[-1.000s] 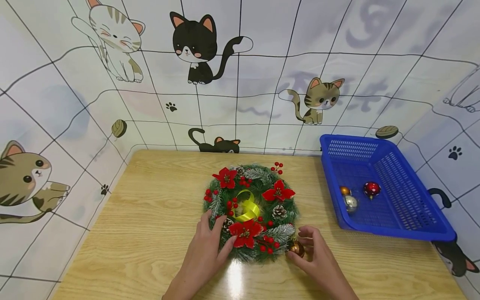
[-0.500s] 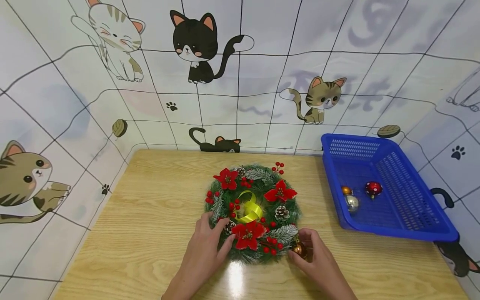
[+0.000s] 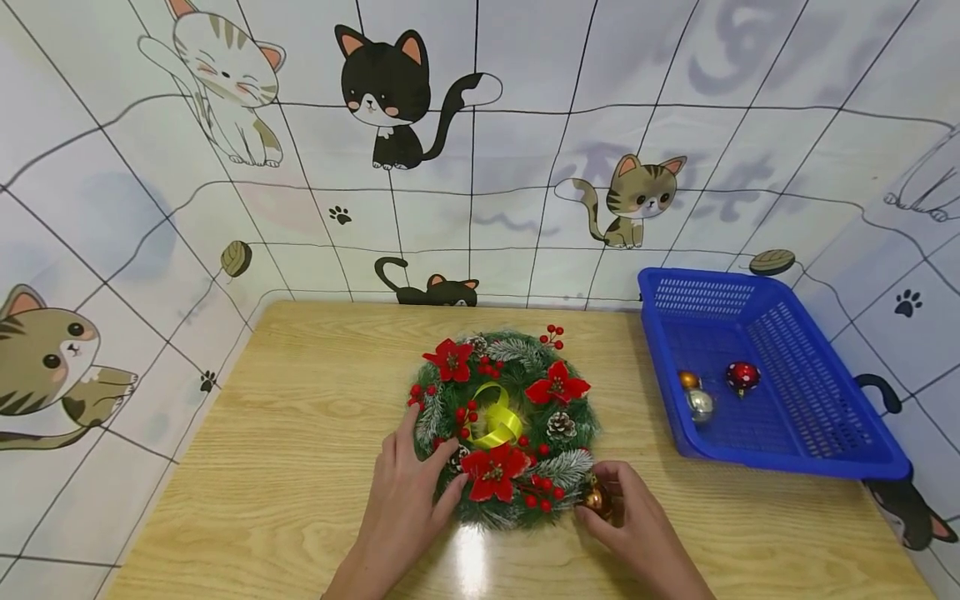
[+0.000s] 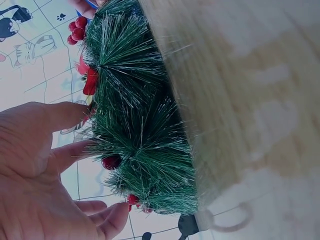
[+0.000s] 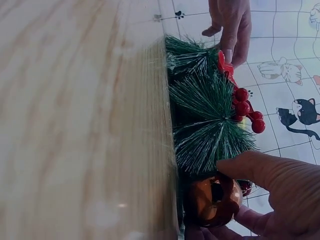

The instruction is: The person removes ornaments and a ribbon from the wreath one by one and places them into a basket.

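Observation:
A green Christmas wreath lies flat on the wooden table, with red poinsettias, red berries, pinecones and frosted sprigs. A coil of yellow ribbon sits within its ring. My left hand rests on the wreath's near left part, its fingers spread over the needles and the thumb near the front poinsettia. In the left wrist view its fingers are loosely extended against the greenery. My right hand holds a shiny copper Christmas ball between thumb and fingers, against the wreath's near right edge. The fingers partly hide the ball.
A blue plastic basket stands on the right side of the table. Inside are a small orange ball, a silver ball and a red ball with white dots. A cat-patterned wall covering surrounds the table.
My left hand has shifted slightly left, and its index finger reaches farther up the wreath's left side. My right hand keeps the copper ball at the same edge, with barely any movement.

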### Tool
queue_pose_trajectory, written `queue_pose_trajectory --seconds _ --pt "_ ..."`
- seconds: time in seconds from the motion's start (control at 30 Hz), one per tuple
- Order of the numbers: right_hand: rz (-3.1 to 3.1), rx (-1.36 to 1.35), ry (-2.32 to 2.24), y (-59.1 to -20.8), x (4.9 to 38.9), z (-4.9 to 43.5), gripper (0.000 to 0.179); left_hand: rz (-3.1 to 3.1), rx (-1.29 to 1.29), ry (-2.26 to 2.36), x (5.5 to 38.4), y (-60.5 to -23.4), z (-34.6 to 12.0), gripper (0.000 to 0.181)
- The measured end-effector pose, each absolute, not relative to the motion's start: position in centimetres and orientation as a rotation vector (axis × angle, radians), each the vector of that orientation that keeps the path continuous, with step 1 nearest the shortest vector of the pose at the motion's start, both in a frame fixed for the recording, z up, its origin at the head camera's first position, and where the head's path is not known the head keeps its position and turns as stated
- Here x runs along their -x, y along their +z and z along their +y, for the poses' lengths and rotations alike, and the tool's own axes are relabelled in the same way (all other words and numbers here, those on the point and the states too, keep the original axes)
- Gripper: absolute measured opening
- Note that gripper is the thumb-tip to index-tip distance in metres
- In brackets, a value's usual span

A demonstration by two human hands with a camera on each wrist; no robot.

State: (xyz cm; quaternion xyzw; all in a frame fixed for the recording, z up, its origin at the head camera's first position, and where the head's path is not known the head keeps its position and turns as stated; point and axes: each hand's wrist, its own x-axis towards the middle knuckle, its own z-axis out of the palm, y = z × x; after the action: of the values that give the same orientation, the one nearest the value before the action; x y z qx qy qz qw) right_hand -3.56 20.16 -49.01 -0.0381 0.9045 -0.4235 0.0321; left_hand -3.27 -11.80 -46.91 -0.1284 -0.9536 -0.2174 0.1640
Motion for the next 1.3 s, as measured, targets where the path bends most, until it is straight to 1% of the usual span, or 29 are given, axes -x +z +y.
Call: queue_pose_trajectory --seconds 0.1,0.3,0.53,0.8,0.9,1.1,1.3 --pt "2.767 0.074 -1.318 -48.8 3.6 20.3 0.046 -2.737 0.361 -0.709 3.3 -47.1 -11.9 0.038" --pt "2.742 0.046 -1.363 -48.6 3.6 20.5 0.044 -2.759 0.340 -0.936 3.3 -47.0 -12.2 0.039" --pt "2.802 0.064 -1.438 -48.3 3.4 20.8 0.040 -2.762 0.343 -1.015 3.4 -46.8 -12.3 0.032" --pt "2.903 0.118 -1.478 -47.8 3.5 21.1 0.039 -2.779 0.330 -1.008 3.3 -46.7 -12.3 0.034" --pt "2.932 0.124 -1.488 -47.5 3.5 21.2 0.039 -2.777 0.331 -0.995 3.2 -46.7 -12.3 0.040" --pt "2.974 0.088 -1.429 -47.1 3.6 21.7 0.040 -2.763 0.337 -0.968 3.4 -46.8 -12.1 0.062" --pt "2.997 0.061 -1.416 -46.4 3.7 22.1 0.043 -2.764 0.340 -0.955 3.4 -46.8 -12.1 0.071"
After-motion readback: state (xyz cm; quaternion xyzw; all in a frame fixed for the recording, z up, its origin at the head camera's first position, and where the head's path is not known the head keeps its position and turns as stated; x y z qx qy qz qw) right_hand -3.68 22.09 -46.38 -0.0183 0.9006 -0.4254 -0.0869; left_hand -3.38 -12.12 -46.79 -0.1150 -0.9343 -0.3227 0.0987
